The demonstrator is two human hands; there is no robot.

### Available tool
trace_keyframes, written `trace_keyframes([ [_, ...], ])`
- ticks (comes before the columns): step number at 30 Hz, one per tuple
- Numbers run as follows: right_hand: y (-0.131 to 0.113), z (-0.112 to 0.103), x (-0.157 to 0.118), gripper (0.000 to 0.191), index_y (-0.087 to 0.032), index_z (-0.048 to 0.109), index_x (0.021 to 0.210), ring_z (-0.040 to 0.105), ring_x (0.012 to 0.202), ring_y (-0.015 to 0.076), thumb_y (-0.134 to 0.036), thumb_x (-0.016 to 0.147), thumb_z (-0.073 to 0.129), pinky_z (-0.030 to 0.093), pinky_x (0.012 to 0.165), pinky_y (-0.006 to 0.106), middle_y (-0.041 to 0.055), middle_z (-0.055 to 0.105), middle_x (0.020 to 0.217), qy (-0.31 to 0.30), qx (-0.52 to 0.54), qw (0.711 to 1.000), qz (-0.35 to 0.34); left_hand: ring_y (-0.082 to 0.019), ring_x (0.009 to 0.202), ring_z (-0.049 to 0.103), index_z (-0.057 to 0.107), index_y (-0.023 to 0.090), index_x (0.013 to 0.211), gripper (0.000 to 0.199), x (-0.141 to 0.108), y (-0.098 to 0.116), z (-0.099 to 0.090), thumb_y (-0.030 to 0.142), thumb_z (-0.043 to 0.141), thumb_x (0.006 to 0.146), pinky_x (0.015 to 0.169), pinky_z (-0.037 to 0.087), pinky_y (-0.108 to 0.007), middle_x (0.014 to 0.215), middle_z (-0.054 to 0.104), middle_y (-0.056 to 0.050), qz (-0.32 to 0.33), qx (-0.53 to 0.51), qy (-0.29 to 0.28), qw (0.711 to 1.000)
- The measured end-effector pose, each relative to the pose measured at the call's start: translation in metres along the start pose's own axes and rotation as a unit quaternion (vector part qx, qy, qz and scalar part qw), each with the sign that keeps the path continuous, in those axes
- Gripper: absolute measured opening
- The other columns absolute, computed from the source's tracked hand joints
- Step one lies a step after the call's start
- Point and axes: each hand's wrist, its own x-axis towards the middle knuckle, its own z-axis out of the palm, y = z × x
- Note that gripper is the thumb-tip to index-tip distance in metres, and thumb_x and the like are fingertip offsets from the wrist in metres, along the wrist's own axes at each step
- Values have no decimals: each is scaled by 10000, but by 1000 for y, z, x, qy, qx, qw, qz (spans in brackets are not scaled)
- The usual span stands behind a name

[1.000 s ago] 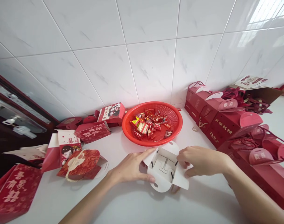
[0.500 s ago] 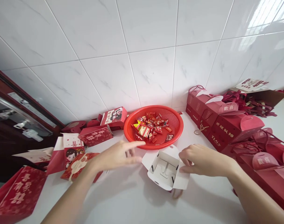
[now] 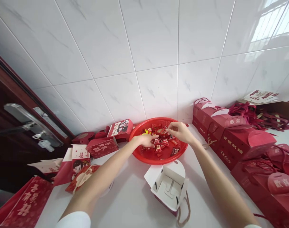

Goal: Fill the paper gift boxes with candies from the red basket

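A red plastic basket [image 3: 146,159] holds several red-wrapped candies [image 3: 158,148] and a few yellow ones. Over its left part, my left hand [image 3: 147,140] reaches down with its fingers apart, touching the candies. My right hand [image 3: 179,131] is over the right part, thumb and fingers pinched on a red packet [image 3: 160,131]. In front of the basket stands an open box [image 3: 169,186], white inside, its flaps spread and a rope handle [image 3: 187,210] hanging on its right. Nothing lies inside this box.
Closed red gift boxes [image 3: 232,139] line the right side. Behind them, a carton [image 3: 283,109] holds dark red ribbons. More red boxes and packets [image 3: 101,147] stand at the left, beside a dark door with a metal handle [image 3: 31,125]. A tiled wall rises behind.
Both hands have moved from around the open box up into the basket, and the right one has taken hold of a packet. The view has tilted up slightly.
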Motion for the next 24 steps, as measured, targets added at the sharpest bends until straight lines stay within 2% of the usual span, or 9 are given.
trace_keyframes([
  [2, 12, 6, 8, 230, -183, 590, 664, 505, 599, 134, -380, 782, 571, 391, 599, 260, 2, 605, 639, 36, 10, 999, 17, -295, 1207, 620, 480, 261, 1468, 620, 8, -2, -1, 301, 583, 858, 951, 489, -343, 1398, 604, -131, 5, 3, 26, 1000],
  [4, 22, 12, 12, 216, -186, 575, 652, 511, 590, 135, -371, 763, 580, 396, 595, 260, -1, 600, 623, 56, 38, 997, 42, -308, 1200, 621, 558, 236, 1389, 511, 16, -3, -2, 304, 556, 882, 959, 489, -364, 1357, 630, -141, 1, 14, 13, 1000],
  [6, 32, 17, 15, 198, -186, 566, 653, 525, 578, 138, -360, 745, 591, 403, 577, 258, -2, 598, 612, 54, 78, 993, 73, -336, 1185, 624, 623, 216, 1293, 467, 26, -2, 0, 389, 606, 860, 972, 488, -401, 1304, 659, -152, 3, 23, -4, 1000],
  [8, 41, 19, 17, 178, -182, 577, 673, 543, 575, 140, -347, 737, 598, 415, 567, 255, 2, 610, 622, 44, 111, 987, 103, -374, 1260, 567, 602, 210, 1315, 598, 36, 0, 5, 501, 676, 798, 1044, 438, -468, 1368, 612, -179, -4, 42, -7, 999],
  [11, 49, 20, 18, 162, -173, 601, 709, 564, 581, 138, -331, 733, 626, 430, 563, 246, 2, 625, 644, 51, 133, 980, 138, -416, 1384, 432, 481, 232, 1439, 874, 49, 4, 12, 621, 731, 697, 1124, 321, -563, 1501, 477, -210, -29, 63, 2, 998],
  [13, 51, 20, 19, 150, -169, 606, 721, 572, 584, 131, -314, 738, 640, 434, 560, 236, 1, 630, 663, 62, 138, 977, 150, -423, 1377, 436, 462, 225, 1455, 924, 54, 7, 14, 644, 732, 677, 1118, 317, -578, 1478, 494, -223, -42, 68, -3, 997],
  [16, 52, 20, 20, 93, -167, 605, 727, 579, 575, 119, -254, 753, 625, 438, 557, 223, -3, 631, 674, 64, 131, 977, 157, -402, 1293, 525, 518, 216, 1402, 828, 57, 8, 16, 587, 737, 695, 1102, 342, -551, 1348, 613, -191, -40, 62, -2, 997],
  [20, 50, 21, 21, 38, -169, 603, 719, 594, 551, 117, -189, 752, 605, 445, 549, 218, -7, 626, 659, 59, 130, 977, 158, -322, 1159, 624, 612, 286, 1282, 581, 57, 4, 18, 383, 731, 722, 1075, 385, -460, 1155, 730, -58, -17, -4, 27, 999],
  [24, 48, 20, 21, 56, -174, 589, 701, 591, 517, 116, -175, 757, 593, 427, 508, 219, -7, 621, 650, 63, 148, 973, 165, -242, 916, 674, 730, 253, 1022, 336, 57, -1, 17, 288, 705, 688, 833, 489, -304, 948, 749, -15, -14, -69, 13, 997],
])
